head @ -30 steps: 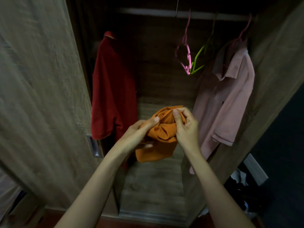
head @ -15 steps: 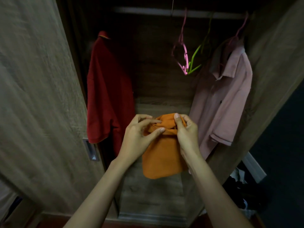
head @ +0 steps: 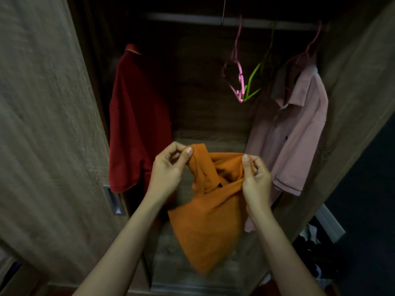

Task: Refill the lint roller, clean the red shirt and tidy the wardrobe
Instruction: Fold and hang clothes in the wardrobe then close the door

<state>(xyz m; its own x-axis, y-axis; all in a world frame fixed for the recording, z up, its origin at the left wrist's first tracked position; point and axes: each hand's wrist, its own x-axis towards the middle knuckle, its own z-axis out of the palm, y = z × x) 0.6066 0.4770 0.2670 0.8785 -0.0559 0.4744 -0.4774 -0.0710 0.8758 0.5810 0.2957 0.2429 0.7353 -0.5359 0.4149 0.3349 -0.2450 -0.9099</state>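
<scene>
An orange shirt (head: pixel 208 227) hangs twisted in front of the open wardrobe, held up by both hands. My left hand (head: pixel 168 169) pinches its top left edge between thumb and fingers. My right hand (head: pixel 255 180) pinches the top right edge, a little lower. Between the hands the cloth is crossed over itself, and the rest drops down toward the wardrobe floor (head: pixel 171 268). The red shirt (head: pixel 136 122) hangs at the left inside the wardrobe, behind my left hand. No lint roller is in sight.
A pink shirt (head: pixel 292 142) hangs at the right on a pink hanger. Empty pink hanger (head: pixel 238 77) and green hanger (head: pixel 254 82) dangle from the rail (head: pixel 192 18). The wardrobe door (head: pixel 47 124) stands open at left. Dark clutter (head: pixel 314 253) lies on the floor at right.
The bunched orange shirt has been pulled apart: my hands moved away from each other, and the cloth now hangs longer below them.
</scene>
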